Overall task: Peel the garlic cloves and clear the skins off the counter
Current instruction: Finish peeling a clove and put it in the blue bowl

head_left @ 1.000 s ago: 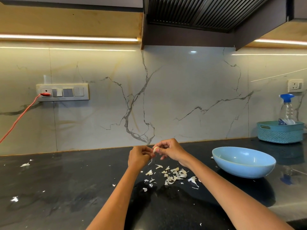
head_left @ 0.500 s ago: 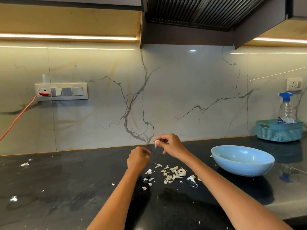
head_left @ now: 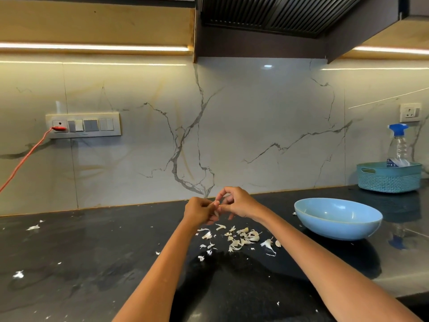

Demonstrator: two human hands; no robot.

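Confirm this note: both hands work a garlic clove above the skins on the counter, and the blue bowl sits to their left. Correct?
Not quite. The head view shows the bowl to the right of the hands, not the left. The rest stands: the left hand and right hand meet on a garlic clove above the skins on the counter.

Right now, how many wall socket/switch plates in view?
2. A switch plate on the left backsplash with a red plug in it, and a single socket at far right above the spray bottle. Others may sit outside the frame.
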